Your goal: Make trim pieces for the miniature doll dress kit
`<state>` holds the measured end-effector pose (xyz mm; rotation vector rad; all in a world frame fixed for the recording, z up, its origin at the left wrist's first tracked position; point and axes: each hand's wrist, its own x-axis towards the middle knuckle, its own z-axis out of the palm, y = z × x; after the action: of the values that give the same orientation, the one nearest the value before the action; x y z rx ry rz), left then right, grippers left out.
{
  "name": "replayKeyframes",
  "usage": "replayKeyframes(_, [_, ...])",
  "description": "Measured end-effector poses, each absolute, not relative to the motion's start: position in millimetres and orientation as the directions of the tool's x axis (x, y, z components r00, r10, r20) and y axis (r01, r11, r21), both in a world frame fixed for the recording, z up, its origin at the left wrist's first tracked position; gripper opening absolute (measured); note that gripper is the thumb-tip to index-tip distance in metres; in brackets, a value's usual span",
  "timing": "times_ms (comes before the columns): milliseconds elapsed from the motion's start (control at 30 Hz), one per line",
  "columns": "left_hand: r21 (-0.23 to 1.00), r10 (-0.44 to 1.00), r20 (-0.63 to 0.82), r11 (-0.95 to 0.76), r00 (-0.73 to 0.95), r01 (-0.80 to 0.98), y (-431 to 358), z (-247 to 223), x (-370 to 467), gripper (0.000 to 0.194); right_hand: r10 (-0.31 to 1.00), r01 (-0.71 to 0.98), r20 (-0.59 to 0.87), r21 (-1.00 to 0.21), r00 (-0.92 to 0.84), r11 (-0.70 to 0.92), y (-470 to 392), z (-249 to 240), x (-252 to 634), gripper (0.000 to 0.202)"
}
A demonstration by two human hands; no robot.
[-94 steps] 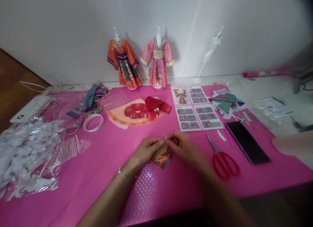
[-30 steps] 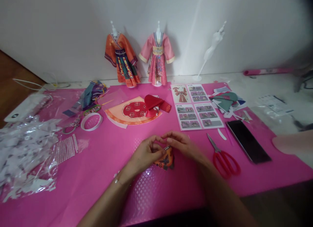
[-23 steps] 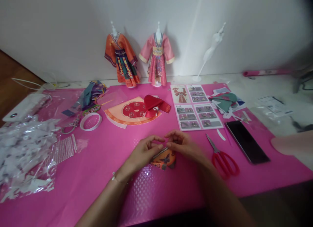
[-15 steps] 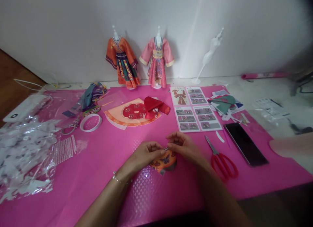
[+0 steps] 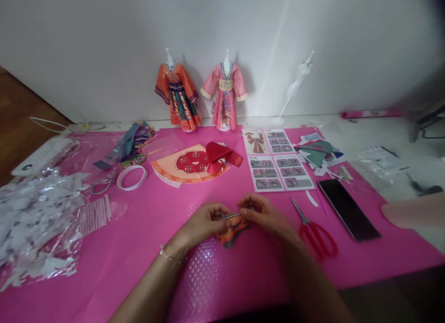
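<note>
Left hand (image 5: 207,221): comes in from lower left, fingers curled, thumb and fingers pinching left end of orange fabric piece (image 5: 231,232). Right hand (image 5: 261,214): from lower right, fingers bent, thumb and fingertips pinching right end. Fabric piece sits between both hands, above pink mat (image 5: 132,249), beaded edge up; its ends are hidden by fingers. Red-handled scissors (image 5: 315,232) right of right hand, phone (image 5: 348,209) beyond. Instruction sheet (image 5: 278,167) and peach-and-red fabric (image 5: 167,166) past the hands. Tape roll (image 5: 132,178) and plastic bag (image 5: 38,221) to the left. Two dressed mannequins (image 5: 225,98) at back.
</note>
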<state>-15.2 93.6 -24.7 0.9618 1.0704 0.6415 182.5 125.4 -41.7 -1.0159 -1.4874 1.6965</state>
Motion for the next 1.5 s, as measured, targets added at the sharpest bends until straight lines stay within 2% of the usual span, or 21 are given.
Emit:
replayKeyframes(267, [0.933, 0.858, -0.341, 0.360, 0.385, 0.023, 94, -25, -20, 0.039, 0.849, -0.002, -0.137, -0.987, -0.510, -0.160, 124, -36, 183, 0.025])
replayKeyframes(467, [0.952, 0.890, -0.301, 0.300, 0.342, 0.057, 93, -25, -20, 0.049, 0.842, -0.015, -0.148, -0.983, -0.519, -0.182, 123, -34, 180, 0.030])
replayKeyframes(533, [0.948, 0.896, -0.313, 0.313, 0.314, 0.054, 93, -24, -20, 0.045, 0.846, -0.040, -0.163, -0.977, -0.508, -0.212, 123, -35, 180, 0.033])
replayKeyframes(600, [0.939, 0.886, -0.336, 0.340, 0.320, 0.046, 93, -21, -19, 0.033, 0.842, -0.048, -0.176, -0.971, -0.510, -0.232, 123, -36, 181, 0.037])
replayKeyframes(700, [0.925, 0.869, -0.363, 0.379, 0.337, 0.018, 92, -17, -19, 0.022, 0.821, 0.016, -0.230, -0.965, -0.523, -0.261, 123, -34, 181, 0.043])
replayKeyframes(833, [0.919, 0.874, -0.365, 0.393, 0.321, -0.027, 92, -17, -19, 0.021, 0.785, 0.094, -0.305, -0.948, -0.539, -0.304, 120, -27, 180, 0.039])
replayKeyframes(1067, [0.918, 0.873, -0.370, 0.396, 0.316, -0.018, 94, -17, -20, 0.015, 0.795, 0.184, -0.310, -0.951, -0.521, -0.249, 122, -32, 180, 0.023])
replayKeyframes(1500, [0.921, 0.881, -0.378, 0.389, 0.284, 0.019, 93, -17, -19, 0.018, 0.800, 0.158, -0.279, -0.960, -0.532, -0.230, 121, -28, 177, 0.024])
